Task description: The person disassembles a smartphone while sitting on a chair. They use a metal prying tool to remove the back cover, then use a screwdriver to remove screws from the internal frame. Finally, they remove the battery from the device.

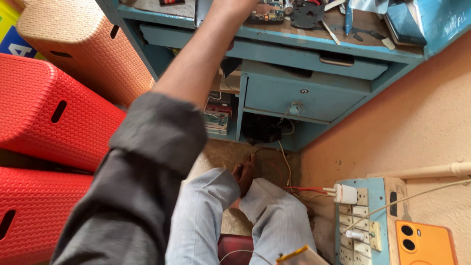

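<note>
A blue wooden workbench [274, 39] fills the top of the view, its drawers [304, 95] shut and one locked with a small keyhole. To the left lie three ribbed plastic stools on their sides, two red [44, 118] and one orange [83, 44]. The person sits with grey trouser legs [235, 216] stretched toward the bench and bare feet [244, 174] crossed under it.

One arm [196, 68], in a rolled dark grey sleeve, reaches up across the bench edge; which arm it is I cannot say for sure. The hand itself runs out of the top of the picture, so whether its fingers are loose or closed on anything cannot be told. The other hand is out of sight.

Nearest the reaching wrist, just to its right on the bench top, lies a bare phone circuit board [267, 13], then a black phone frame [306, 13] and a few small tools. Nothing shows the board being lifted or worked yet; it rests flat. At lower right an orange phone [424, 243] sits beside a socket strip [360, 223] with a white charger [346, 194] plugged in.
</note>
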